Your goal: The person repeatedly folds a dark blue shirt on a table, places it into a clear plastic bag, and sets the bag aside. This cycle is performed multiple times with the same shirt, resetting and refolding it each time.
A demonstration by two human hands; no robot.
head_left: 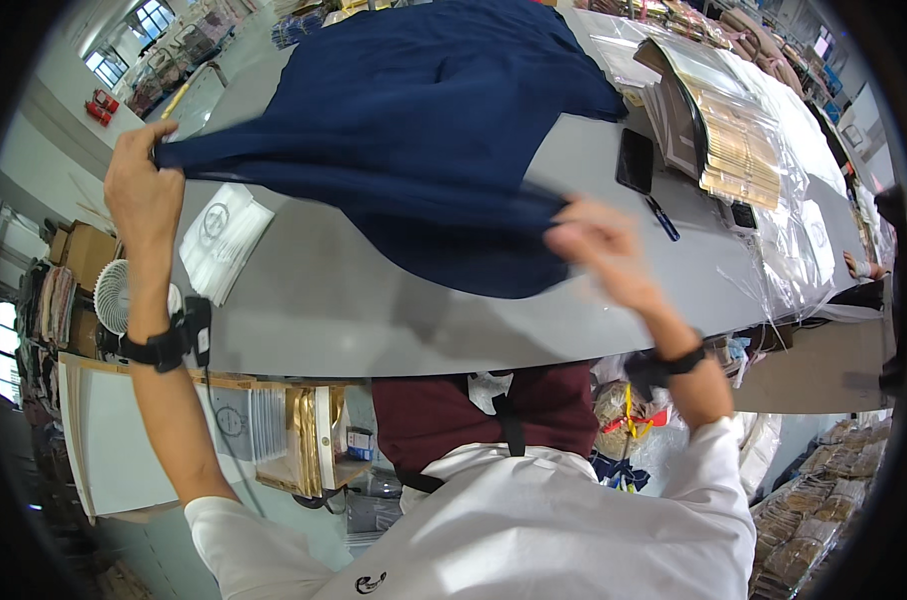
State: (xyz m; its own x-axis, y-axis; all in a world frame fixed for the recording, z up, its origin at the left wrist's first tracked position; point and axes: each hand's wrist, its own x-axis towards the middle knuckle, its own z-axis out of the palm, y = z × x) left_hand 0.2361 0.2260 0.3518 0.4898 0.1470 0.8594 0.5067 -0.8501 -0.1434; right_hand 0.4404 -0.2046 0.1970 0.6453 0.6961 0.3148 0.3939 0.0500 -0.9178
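A dark navy garment (424,90) lies over the upper middle of the grey table (374,330), its near part lifted and stretched across. My left hand (144,175) is closed on one end of that edge at the left. My right hand (604,245), smeared by motion, grips the fabric at the right. White folded plastic bags (224,240) lie just right of my left wrist.
A black phone (635,160) and pen (664,220) lie right of the garment, beside stacked packaging sheets (724,130). Another person's hand (859,268) rests at the far right edge. A white fan (112,295) stands left. Shelves (304,440) sit below the tabletop.
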